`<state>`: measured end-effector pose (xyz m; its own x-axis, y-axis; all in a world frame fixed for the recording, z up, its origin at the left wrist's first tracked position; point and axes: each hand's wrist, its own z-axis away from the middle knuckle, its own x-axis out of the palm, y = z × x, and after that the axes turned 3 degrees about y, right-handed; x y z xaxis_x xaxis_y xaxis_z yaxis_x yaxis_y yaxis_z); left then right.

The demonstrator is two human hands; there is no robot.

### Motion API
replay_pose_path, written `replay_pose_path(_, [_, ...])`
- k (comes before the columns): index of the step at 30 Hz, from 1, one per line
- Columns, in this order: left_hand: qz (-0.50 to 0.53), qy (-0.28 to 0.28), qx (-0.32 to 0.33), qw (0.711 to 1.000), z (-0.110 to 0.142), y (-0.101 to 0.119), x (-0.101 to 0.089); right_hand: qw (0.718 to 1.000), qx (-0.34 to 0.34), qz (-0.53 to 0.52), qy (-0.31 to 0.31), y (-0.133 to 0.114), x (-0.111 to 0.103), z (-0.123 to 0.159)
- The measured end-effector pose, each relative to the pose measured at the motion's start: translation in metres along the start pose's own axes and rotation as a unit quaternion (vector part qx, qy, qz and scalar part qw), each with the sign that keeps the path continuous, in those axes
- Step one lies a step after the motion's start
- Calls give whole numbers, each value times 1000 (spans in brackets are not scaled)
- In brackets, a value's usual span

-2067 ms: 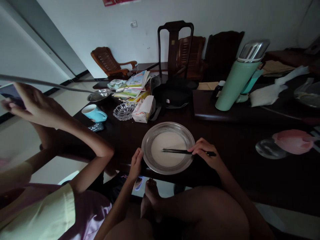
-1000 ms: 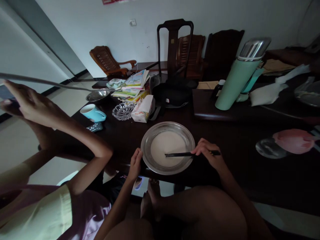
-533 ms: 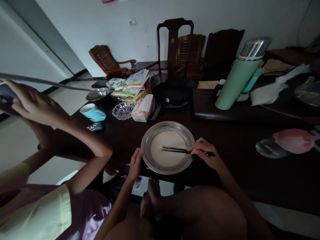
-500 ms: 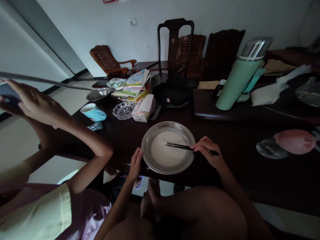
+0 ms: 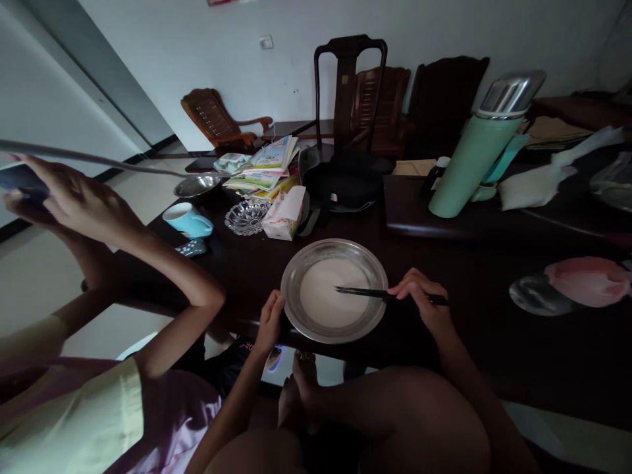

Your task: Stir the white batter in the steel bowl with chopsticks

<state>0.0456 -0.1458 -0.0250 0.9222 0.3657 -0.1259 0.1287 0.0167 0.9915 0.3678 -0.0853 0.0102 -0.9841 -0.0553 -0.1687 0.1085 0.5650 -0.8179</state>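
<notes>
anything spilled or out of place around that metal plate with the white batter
No spill shows: the white batter sits inside the metal plate, and the dark table around it looks clean. One oddity: the plate's near rim overhangs the table edge, where the left hand steadies it while the right hand holds chopsticks.

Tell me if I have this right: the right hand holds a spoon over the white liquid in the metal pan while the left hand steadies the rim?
Not quite. In the head view the right hand holds dark chopsticks, not a spoon, over the white liquid in the metal pan. The left hand does steady the rim.
</notes>
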Motion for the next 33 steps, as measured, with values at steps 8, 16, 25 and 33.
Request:
replay_pose_path(8, [-1,-4,3,1000,-1,0,0,997,-4,26,-76,-1,3,-1])
replay_pose_path(16, [3,-4,4,1000,1,3,1,997,11,-9,-78,0,2,1])
replay_pose_path(25, [28,-3,-10,1000,2,-1,1,999,12,-23,-35,1,0,2])
replay_pose_path(33, [24,-10,2,1000,1,-1,-1,1000,-5,-11,-14,1,0,0])
